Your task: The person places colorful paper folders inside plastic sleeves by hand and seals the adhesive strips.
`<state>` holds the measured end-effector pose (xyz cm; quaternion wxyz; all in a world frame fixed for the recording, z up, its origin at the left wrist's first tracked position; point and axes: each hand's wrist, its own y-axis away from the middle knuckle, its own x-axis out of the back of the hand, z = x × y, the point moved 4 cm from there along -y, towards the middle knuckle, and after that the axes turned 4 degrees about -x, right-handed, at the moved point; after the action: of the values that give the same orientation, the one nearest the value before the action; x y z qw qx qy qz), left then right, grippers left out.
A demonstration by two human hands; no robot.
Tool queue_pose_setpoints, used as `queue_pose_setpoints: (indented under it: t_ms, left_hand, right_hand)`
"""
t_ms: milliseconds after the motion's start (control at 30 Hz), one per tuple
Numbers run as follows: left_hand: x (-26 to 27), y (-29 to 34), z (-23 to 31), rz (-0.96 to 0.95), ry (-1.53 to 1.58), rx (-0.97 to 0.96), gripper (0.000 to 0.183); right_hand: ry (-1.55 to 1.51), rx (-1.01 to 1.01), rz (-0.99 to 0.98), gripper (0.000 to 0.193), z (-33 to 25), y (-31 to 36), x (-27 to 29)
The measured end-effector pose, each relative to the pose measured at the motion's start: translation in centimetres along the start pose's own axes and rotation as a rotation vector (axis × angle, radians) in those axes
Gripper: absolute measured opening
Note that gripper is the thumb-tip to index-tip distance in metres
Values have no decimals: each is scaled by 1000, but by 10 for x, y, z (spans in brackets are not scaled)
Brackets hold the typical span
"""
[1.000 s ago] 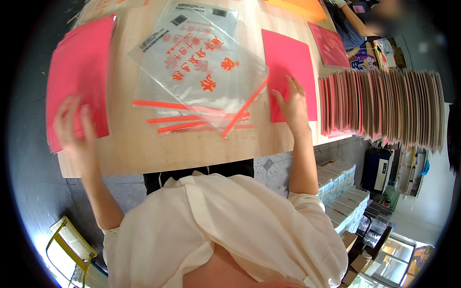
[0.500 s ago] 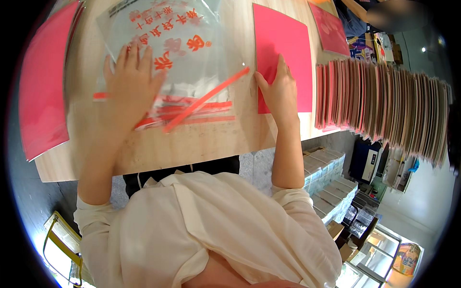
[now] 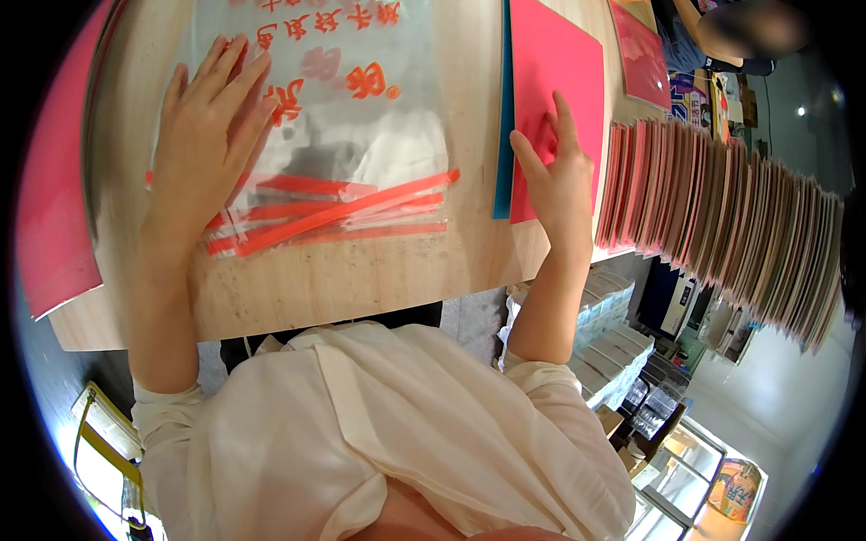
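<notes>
Lying stacked on the wooden table [image 3: 307,288], clear plastic bags [image 3: 361,117] edged with red strips [image 3: 352,211] were covered at their left side by the left hand [image 3: 203,117], fingers slightly parted. Over a pink card [image 3: 555,54] overlapping a teal one [image 3: 504,171], the right hand [image 3: 561,171] was held, thumb and forefinger apart. Farther left, a pink sheet [image 3: 63,198] was enclosed in a clear sleeve [image 3: 72,293].

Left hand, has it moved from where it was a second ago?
Yes: judged against the pale wooden table, the left hand has moved right, from the flat glossy pink stack to over the clear plastic bags with orange-red strips.
</notes>
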<state>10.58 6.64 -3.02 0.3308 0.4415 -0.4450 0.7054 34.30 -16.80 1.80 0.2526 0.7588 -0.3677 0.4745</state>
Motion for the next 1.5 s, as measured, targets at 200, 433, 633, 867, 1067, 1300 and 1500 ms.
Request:
queue_pose_setpoints:
  t_ms: [200, 433, 633, 867, 1067, 1300, 1500]
  left_hand:
    - [1, 0, -1, -1, -21, -13, 39]
    - [0, 0, -2, 17, -22, -20, 38]
    - [-1, 1, -4, -38, -51, -11, 41]
    - [-2, 2, -4, -77, -85, 5, 42]
    - [-1, 2, -5, -73, -82, 0, 41]
    - [3, 0, 0, -70, -67, -4, 41]
    - [3, 0, -2, -74, -60, -12, 42]
  right_hand:
    - [69, 159, -68, 36, 0, -1, -7]
    - [113, 196, -50, 34, -7, -2, -9]
    - [68, 208, -50, 36, -5, -3, -5]
    - [52, 281, -32, 25, -1, -3, 1]
    - [60, 227, -98, 21, -3, -1, -2]
    - [118, 203, -110, 28, -8, 1, -4]
    - [85, 196, -120, 27, -8, 0, -1]
